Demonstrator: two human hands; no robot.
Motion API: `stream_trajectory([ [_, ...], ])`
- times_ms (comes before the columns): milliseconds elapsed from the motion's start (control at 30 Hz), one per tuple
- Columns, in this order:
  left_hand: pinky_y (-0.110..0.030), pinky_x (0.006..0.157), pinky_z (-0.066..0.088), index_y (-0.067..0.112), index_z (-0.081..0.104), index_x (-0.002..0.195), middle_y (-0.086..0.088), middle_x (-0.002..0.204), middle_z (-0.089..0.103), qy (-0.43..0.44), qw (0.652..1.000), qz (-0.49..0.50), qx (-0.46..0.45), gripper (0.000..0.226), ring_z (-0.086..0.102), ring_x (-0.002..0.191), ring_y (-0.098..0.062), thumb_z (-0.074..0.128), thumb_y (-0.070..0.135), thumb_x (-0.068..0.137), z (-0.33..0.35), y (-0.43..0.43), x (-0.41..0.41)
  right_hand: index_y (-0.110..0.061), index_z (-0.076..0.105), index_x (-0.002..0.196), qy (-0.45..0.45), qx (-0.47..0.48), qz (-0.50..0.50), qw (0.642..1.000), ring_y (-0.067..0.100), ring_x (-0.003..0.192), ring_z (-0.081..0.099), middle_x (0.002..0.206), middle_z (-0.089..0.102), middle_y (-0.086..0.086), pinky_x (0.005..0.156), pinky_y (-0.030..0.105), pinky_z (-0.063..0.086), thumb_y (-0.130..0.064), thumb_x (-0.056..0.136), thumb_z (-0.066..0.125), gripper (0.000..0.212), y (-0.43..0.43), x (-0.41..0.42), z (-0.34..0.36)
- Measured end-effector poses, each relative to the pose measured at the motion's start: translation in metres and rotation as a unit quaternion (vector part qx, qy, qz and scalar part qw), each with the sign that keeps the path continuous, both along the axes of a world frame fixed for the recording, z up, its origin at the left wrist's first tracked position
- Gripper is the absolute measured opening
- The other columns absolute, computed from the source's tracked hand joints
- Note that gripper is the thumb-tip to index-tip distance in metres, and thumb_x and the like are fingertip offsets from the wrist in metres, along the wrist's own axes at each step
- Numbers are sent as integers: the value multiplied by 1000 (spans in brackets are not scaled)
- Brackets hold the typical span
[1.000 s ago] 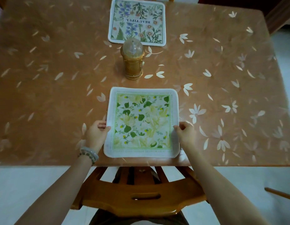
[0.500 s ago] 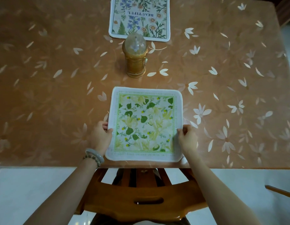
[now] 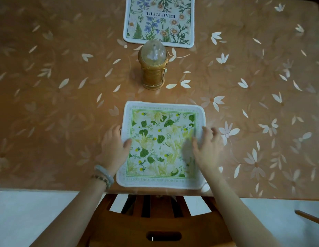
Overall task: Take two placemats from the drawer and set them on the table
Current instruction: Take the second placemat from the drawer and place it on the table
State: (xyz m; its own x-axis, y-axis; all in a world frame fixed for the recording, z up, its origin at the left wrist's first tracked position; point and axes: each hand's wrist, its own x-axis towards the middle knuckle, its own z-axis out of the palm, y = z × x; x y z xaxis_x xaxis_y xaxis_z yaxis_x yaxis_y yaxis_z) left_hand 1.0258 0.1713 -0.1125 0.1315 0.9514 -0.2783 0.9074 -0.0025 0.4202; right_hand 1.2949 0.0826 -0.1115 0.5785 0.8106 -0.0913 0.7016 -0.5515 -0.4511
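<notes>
A green-leaf placemat [image 3: 162,138] lies flat on the brown flowered table [image 3: 57,104], close to the near edge. My left hand [image 3: 115,148] rests at its left border, fingers spread, thumb on the cloth. My right hand [image 3: 207,148] hovers over its right border, blurred, fingers apart and holding nothing. A second placemat [image 3: 159,20] with blue and white flowers and the word BEAUTIFUL lies at the far side, its top cut off by the frame. No drawer is in view.
A gold lantern-like lamp [image 3: 153,66] with a clear dome stands between the two mats. A wooden chair back [image 3: 155,225] is tucked under the near table edge. Pale floor shows below, with a wooden stick [image 3: 309,217] at the right.
Both hands let go of the green mat's side edges and opened; the right one lifted and is moving. The mat lies where it was.
</notes>
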Motion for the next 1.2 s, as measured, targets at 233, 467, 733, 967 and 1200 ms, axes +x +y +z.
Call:
stream_trajectory([
  [233, -40, 120, -6, 12, -5, 151, -7, 163, 0, 145, 936, -315, 61, 65, -2, 150, -20, 3, 47, 96, -18, 73, 65, -17, 30, 147, -118, -96, 346, 926, 31, 146, 15, 157, 21, 14, 117, 53, 6, -46, 94, 14, 62, 119, -43, -12],
  [467, -42, 121, -4, 12, -4, 152, -6, 163, 0, 166, 929, -328, 51, 68, -2, 150, -19, -1, 47, 95, -40, 78, 70, -14, 5, 152, -96, -159, 355, 916, 23, 148, -5, 161, 2, 7, 117, 46, -8, -54, 87, -16, 79, 122, -50, -40],
  [733, -42, 119, -11, 13, -19, 149, -4, 156, -22, 177, 947, -267, 32, 74, -19, 145, -17, 2, 61, 96, -41, 84, 30, -18, -3, 152, -65, -158, 240, 956, 23, 147, -11, 160, -7, 7, 116, 44, -13, -58, 92, 4, 72, 96, 23, -39],
  [967, -42, 119, -11, 12, -17, 149, -5, 157, -19, 185, 946, -262, 51, 77, -18, 145, -15, 1, 63, 94, -44, 79, 26, -14, -4, 151, -91, -167, 229, 955, 26, 147, -10, 160, -5, 13, 118, 44, -7, -57, 90, 1, 75, 83, 40, -45],
  [1200, -44, 119, -8, 5, 4, 153, -12, 161, 1, 165, 947, -269, 53, 85, -15, 148, -17, 6, 67, 94, -46, -24, -18, -16, -7, 150, -93, -141, 270, 948, 24, 147, -11, 159, -4, 13, 116, 44, -13, -59, 94, 2, 71, -1, 17, -52],
])
